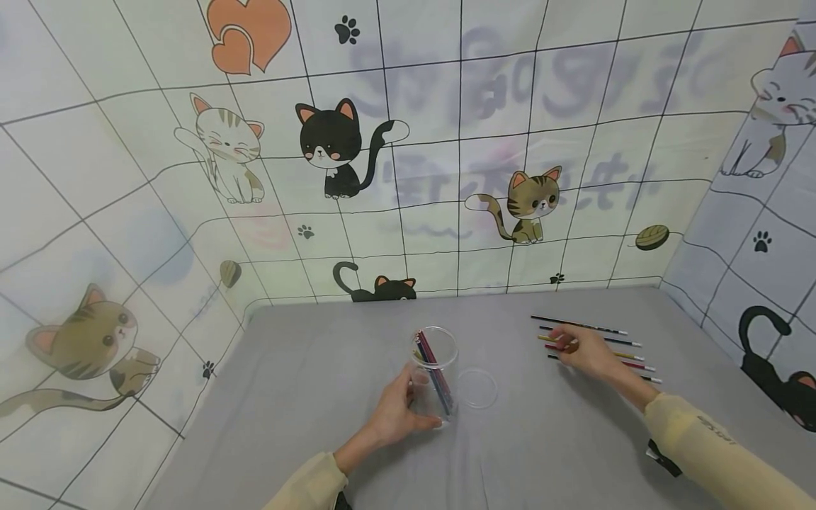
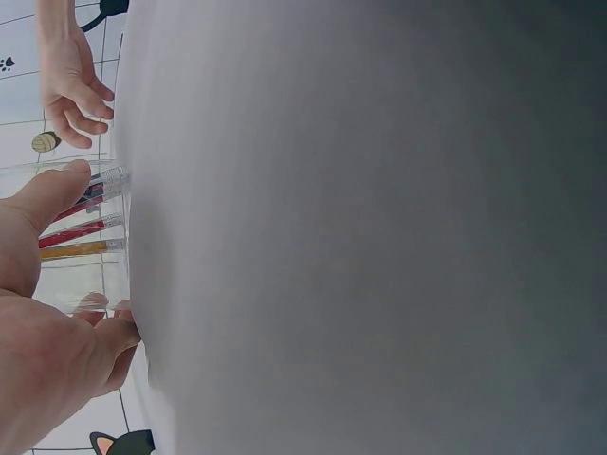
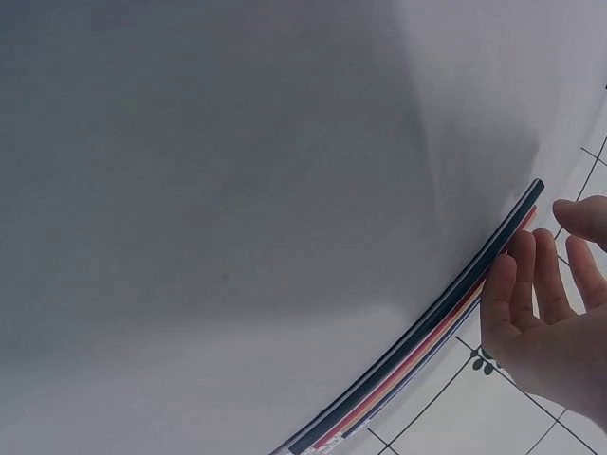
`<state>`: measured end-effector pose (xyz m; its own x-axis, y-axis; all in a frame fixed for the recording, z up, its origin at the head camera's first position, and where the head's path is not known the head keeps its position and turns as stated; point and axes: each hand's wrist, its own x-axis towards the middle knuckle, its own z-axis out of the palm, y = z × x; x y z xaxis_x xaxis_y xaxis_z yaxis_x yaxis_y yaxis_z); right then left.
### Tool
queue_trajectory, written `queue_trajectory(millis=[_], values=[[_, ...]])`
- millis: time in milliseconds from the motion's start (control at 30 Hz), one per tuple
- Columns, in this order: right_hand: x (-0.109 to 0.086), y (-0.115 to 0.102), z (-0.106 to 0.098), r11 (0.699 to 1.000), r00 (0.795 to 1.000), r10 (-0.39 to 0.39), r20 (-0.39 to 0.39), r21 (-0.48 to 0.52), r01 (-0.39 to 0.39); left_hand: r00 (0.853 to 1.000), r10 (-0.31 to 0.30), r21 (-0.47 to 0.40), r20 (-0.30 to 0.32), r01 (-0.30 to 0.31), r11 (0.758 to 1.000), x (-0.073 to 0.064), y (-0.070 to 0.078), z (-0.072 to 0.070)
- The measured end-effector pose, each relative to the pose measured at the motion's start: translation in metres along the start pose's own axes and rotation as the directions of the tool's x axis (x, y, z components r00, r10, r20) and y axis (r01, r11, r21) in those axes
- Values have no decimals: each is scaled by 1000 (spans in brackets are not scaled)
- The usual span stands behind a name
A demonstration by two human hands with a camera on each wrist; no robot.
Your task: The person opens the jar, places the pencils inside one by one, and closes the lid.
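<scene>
My left hand (image 1: pixel 395 409) grips a clear plastic cup (image 1: pixel 453 375) upright on the grey table, thumb and fingers round its lower wall. Several coloured pencils (image 1: pixel 428 348) lean inside it; red and yellow ones show in the left wrist view. To the right, my right hand (image 1: pixel 583 348) is over a row of pencils lying side by side: a black one (image 1: pixel 579 325), a dark blue one (image 1: pixel 623 342), a yellow one, a red one and another dark one. In the right wrist view its fingers touch or nearly touch the pencils (image 3: pixel 417 346), with the thumb apart.
A clear round lid (image 1: pixel 496 388) lies on the table just right of the cup. The grey cloth-covered table (image 1: pixel 306 368) meets a white gridded backdrop (image 1: pixel 433 234) with cartoon cats at the back and sides.
</scene>
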<state>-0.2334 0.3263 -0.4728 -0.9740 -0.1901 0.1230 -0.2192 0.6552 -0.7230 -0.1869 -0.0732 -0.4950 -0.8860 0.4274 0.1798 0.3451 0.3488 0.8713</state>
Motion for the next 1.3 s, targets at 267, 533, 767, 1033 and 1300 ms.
queue_trajectory(millis=[267,533,767,1033,1300], values=[[-1,1,0,1000,1000,-4,-10,-23,3,1000,3,5,-3,-3,1000,0,0,0],[2,4,6,992,998,-55,5,-114,55,1000,6,17,-2,-6,1000,0,-1,0],[6,5,6,972,996,-82,39,-216,88,1000,3,30,5,-3,1000,0,1,-1],[7,4,7,951,993,-88,75,-290,107,1000,2,18,13,-2,1000,0,0,-1],[9,-9,0,954,991,-83,109,-279,110,1000,5,17,13,-5,1000,-1,0,-1]])
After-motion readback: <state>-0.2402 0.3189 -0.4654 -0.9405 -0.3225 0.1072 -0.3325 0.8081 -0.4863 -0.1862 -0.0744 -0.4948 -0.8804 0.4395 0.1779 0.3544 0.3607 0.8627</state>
